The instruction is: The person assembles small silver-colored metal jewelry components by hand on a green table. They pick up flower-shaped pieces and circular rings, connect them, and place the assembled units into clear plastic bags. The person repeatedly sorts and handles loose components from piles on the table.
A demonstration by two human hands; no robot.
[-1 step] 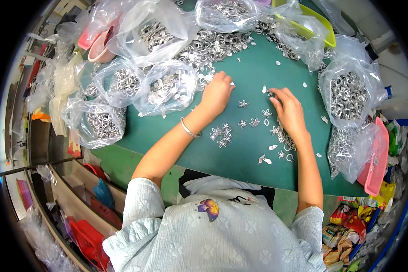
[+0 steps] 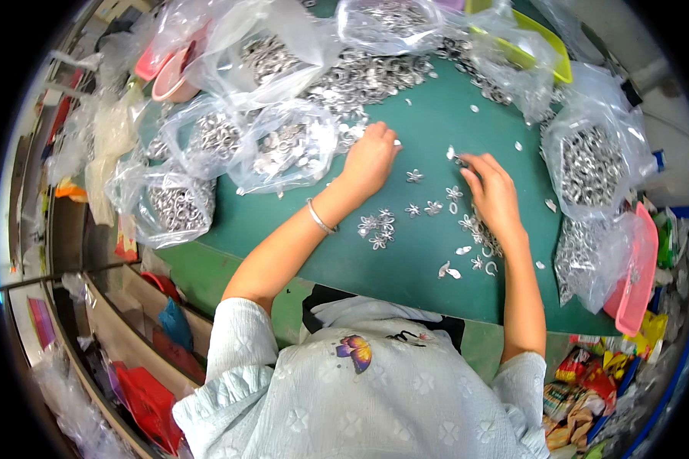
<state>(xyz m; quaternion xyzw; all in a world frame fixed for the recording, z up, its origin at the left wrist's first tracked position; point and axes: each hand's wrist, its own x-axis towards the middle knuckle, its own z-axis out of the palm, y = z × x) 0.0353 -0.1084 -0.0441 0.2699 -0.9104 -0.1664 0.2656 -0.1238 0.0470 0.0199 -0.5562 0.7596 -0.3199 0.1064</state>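
My left hand (image 2: 369, 159), with a silver bangle on its wrist, is closed over the green table beside the metal pile. A small pale silver piece (image 2: 397, 142) shows at its fingertips. To the right, thumb and fingers of my right hand (image 2: 494, 191) pinch a small silver piece (image 2: 458, 159), its exact shape unclear. A leaf-shaped silver piece (image 2: 450, 151) is right by those fingertips. Between my hands lie loose flower-shaped pieces (image 2: 414, 176), and a cluster of silver flowers (image 2: 377, 228) is nearer me. More flowers and rings (image 2: 476, 229) are partly hidden beneath my right wrist.
Clear plastic bags of metal pieces (image 2: 287, 145) line the left and back of the green table (image 2: 321, 264). A heap of silver parts (image 2: 367, 76) spreads at the back. Another filled bag (image 2: 589, 164) and a pink tray (image 2: 637, 279) stand right. A yellow-green tray (image 2: 555, 57) sits behind.
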